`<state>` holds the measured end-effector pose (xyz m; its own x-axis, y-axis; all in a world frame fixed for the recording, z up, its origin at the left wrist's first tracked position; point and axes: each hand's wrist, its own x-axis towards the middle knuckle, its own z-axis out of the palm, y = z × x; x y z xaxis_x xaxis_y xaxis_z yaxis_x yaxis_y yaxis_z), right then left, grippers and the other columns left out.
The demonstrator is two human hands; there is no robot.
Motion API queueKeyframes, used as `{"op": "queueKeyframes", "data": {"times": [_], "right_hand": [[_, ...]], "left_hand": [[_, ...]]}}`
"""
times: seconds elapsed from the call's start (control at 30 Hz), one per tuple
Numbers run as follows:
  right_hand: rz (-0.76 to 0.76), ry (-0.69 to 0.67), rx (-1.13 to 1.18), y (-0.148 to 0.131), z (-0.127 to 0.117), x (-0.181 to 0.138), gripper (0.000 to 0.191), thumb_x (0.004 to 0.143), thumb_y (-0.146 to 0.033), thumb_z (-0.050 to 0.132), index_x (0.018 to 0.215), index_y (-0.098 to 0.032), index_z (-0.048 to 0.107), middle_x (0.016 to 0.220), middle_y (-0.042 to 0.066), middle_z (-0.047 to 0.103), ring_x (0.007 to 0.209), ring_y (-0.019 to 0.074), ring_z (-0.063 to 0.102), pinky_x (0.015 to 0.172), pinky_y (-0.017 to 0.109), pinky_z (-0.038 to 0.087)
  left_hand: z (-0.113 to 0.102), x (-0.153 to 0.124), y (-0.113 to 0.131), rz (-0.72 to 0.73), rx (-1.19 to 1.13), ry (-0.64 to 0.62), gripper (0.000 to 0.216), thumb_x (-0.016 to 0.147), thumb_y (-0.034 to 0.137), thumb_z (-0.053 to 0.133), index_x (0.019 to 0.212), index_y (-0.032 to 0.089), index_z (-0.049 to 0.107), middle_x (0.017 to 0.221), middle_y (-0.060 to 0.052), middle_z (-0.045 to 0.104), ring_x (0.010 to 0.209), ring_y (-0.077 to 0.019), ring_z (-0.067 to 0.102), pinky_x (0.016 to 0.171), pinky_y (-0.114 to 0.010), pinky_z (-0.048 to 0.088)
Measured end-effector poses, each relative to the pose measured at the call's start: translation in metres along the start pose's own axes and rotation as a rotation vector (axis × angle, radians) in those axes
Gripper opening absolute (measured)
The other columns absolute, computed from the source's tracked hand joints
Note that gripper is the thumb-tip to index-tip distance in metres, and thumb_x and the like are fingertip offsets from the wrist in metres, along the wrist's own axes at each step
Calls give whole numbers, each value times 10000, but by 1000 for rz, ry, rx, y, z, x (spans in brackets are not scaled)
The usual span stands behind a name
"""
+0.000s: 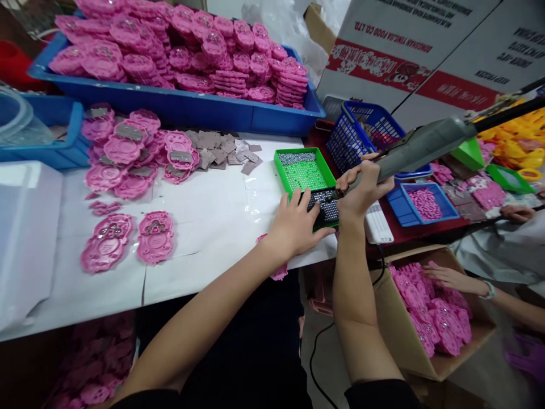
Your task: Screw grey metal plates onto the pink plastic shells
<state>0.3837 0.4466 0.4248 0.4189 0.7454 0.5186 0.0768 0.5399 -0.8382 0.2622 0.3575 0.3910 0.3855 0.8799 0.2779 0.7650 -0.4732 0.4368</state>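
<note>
My right hand (361,190) is wrapped round a grey electric screwdriver (419,145), whose tip points down at a black perforated plate (326,204). The plate lies in the near end of a green tray (304,173), with small metal screws (297,157) heaped at the tray's far end. My left hand (293,224) lies over the left edge of the plate and tray, fingers spread. Under my left forearm a pink plastic part (279,272) shows partly at the table edge. Two pink plastic casings (155,237) with metal pieces lie on the left.
A blue bin (179,99) heaped with pink casings stands at the back, with grey metal plates (221,150) before it. On the right are a blue basket (353,133), a small blue tray (398,210) and a cardboard box (443,369). Another person's hand (451,279) reaches into that box.
</note>
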Motion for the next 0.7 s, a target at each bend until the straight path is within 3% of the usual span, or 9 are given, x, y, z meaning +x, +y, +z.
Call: {"op": "queueKeyframes", "data": {"times": [0.17, 0.5, 0.7], "right_hand": [[38, 0, 23, -2, -1, -1, 245, 826, -479, 616, 897, -273, 504, 483, -117, 335, 328, 103, 302, 360, 269, 257], [53, 64, 83, -13, -1, -1, 170, 812, -390, 596, 880, -259, 512, 459, -118, 365, 322, 99, 319, 355, 255, 268], [27, 84, 110, -41, 2, -6, 102, 787, -345, 574, 800, -271, 504, 461, -98, 343, 321, 99, 286, 347, 272, 254]], "left_hand": [[12, -2, -5, 24, -6, 30, 672, 971, 659, 501, 1375, 135, 622, 1556, -230, 461, 1422, -447, 399, 1129, -619, 359], [10, -4, -5, 89, 131, 10, 750, 912, 698, 579, 1395, 123, 585, 1561, -265, 444, 1384, -479, 429, 1076, -617, 394], [9, -5, -7, 89, 102, 4, 722, 880, 659, 665, 1374, 138, 585, 1589, -260, 428, 1428, -466, 413, 1123, -623, 365]]}}
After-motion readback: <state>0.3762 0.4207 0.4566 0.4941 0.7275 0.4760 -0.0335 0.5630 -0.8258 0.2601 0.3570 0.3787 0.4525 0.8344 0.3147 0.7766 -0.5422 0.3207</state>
